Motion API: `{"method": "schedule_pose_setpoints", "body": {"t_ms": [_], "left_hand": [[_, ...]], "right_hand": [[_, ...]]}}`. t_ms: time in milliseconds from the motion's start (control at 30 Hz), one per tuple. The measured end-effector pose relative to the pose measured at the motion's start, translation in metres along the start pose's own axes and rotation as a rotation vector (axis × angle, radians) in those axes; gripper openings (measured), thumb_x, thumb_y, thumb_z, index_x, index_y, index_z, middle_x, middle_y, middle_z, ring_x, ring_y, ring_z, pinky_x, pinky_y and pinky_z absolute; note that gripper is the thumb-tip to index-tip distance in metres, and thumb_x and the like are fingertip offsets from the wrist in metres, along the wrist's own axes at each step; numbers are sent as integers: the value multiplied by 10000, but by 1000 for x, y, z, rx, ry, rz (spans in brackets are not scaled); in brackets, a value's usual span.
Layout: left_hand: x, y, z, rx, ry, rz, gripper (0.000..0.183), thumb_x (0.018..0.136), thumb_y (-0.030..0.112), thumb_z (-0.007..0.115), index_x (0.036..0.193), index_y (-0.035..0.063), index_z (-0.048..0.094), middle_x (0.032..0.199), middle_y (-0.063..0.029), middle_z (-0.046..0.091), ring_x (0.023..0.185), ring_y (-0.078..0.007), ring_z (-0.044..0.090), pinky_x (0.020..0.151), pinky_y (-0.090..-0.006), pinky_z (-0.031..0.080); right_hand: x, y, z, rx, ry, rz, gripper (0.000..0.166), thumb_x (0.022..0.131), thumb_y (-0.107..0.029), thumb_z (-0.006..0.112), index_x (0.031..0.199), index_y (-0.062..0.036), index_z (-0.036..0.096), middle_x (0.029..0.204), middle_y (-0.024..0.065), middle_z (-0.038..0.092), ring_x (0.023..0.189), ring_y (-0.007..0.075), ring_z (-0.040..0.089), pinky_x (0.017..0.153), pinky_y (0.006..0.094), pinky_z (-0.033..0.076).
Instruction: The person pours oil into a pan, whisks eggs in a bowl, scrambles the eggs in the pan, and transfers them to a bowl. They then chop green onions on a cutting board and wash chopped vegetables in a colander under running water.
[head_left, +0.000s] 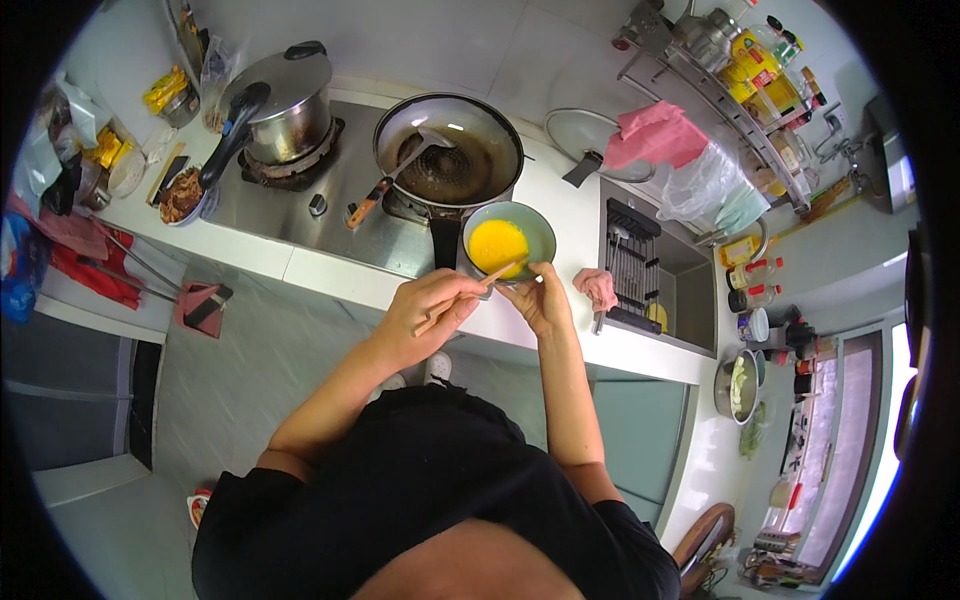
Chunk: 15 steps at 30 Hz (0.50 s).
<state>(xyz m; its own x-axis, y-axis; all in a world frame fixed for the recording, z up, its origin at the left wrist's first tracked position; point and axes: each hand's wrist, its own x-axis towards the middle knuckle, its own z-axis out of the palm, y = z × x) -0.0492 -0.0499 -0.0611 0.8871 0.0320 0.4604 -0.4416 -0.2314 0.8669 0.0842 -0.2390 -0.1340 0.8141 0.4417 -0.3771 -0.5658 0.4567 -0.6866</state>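
Observation:
In my left hand is a pair of wooden chopsticks, slanted with their tips down in the beaten egg. My right hand grips the near rim of the bowl that contains this yellow liquid. The bowl is tilted a little, just right of the wok's black handle and above the counter's front part. Behind it, a dark wok sits on the right burner. A metal spatula leans in the wok, its wooden grip over the near rim.
A pressure cooker stands on the left burner, its long handle reaching over a bowl of brown food. At right are a glass lid, a pink cloth and a sink with a black rack. A wall shelf holds bottles.

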Motion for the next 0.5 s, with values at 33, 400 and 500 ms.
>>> {"method": "schedule_pose_setpoints", "body": {"t_ms": [33,400,500], "left_hand": [[1,0,0,-9,-1,-15,122,874,12,553,978,-22,606,867,-78,610,658,-98,567,576,-214,460],[6,-1,8,17,-27,2,115,881,16,547,970,-26,607,884,-86,617,680,-102,577,585,-214,468],[7,-2,9,3,-22,-2,114,879,23,553,967,-24,608,883,-86,618,676,-100,575,578,-213,459]], "right_hand": [[-1,-1,3,3,3,0,292,825,-120,493,1096,-87,391,1067,108,502,953,262,589,797,491,548],[-2,-2,-6,22,16,1,309,831,-119,490,1127,-93,404,1077,104,502,959,252,580,800,498,545],[-1,-3,-5,25,28,-6,301,828,-119,496,1117,-96,413,1057,93,503,928,240,580,801,499,544]]}}
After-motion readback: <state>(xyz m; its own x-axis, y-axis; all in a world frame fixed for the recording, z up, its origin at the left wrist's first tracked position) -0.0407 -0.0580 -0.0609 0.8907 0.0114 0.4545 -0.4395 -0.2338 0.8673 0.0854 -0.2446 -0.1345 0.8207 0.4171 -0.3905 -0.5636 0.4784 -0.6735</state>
